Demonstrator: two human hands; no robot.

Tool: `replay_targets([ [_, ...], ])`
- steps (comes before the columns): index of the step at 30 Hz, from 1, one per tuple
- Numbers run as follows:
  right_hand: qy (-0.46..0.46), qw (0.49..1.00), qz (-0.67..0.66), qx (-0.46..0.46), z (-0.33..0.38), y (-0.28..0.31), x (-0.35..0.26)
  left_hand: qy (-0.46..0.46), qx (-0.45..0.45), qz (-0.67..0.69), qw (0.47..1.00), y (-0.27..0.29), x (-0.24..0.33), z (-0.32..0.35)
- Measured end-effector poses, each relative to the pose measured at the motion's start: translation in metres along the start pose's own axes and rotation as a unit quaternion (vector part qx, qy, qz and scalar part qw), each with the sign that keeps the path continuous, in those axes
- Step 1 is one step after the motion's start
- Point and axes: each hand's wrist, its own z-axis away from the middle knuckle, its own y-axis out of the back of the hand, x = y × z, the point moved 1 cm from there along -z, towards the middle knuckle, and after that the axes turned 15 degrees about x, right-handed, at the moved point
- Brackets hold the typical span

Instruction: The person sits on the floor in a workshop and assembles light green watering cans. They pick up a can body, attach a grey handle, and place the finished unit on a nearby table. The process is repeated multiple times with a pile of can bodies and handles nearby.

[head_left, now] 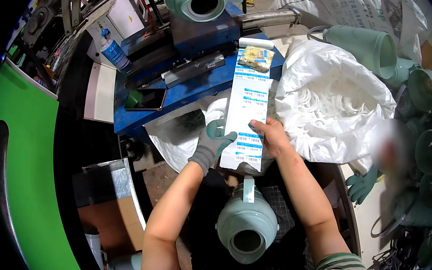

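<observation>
A long white strip of blue-and-white stickers slopes from the blue bench down toward my lap. My right hand, bare, grips its right edge with the thumb on top. On the left edge, my left hand wears a grey-green glove, its fingers bent and a fingertip lying over the strip; the fingers' far sides are hidden. A worn yellowish block rests on the strip's far end. Below both hands, a pale green jug body with a handle stands in my lap, its round opening facing me.
On the blue bench lie a phone, a metal bar and a bottle; another jug body sits behind. Right of me are a white sack of white rings, a loose glove and several stacked jug bodies.
</observation>
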Motion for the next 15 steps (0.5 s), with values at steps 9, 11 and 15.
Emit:
replay_targets([
  [9,0.080,0.991,-0.101,0.020,-0.079,-0.029,-0.038,-0.347,0.197,-0.228,0.888,-0.014,0.057,-0.016],
  [11,0.109,0.989,-0.095,0.043,-0.083,-0.031,-0.037,-0.430,0.209,-0.269,0.836,-0.026,0.085,-0.042],
  [15,0.146,0.985,-0.067,0.069,-0.077,-0.036,-0.037,-0.519,0.213,-0.348,0.751,-0.049,0.098,-0.086],
])
